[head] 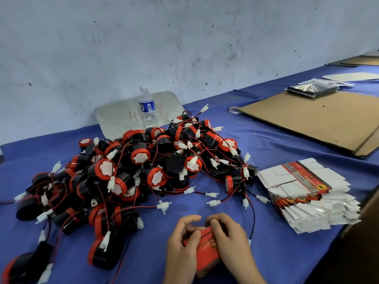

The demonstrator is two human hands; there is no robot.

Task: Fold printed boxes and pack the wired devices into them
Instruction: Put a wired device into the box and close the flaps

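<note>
Head camera: left hand (181, 249) and right hand (231, 240) grip one red printed box (207, 253), fingers (215, 224) curled round it. Wired devices (141, 156) lie piled far left.

Counting now: one folded red box (207, 251) at six o'clock, gripped by two hands, left hand (182, 249) and right hand (231, 240). One heap of wired devices (131, 173) at nine o'clock holds dozens, too tangled for an exact tally. One stack of flat boxes (307, 191) sits at three o'clock, its sheets past counting. One water bottle (147, 108) at twelve. Two grey panels (123, 115). Up at two o'clock: one cardboard sheet (311, 117), one tape roll (233, 109), one black packet (311, 90).
</note>
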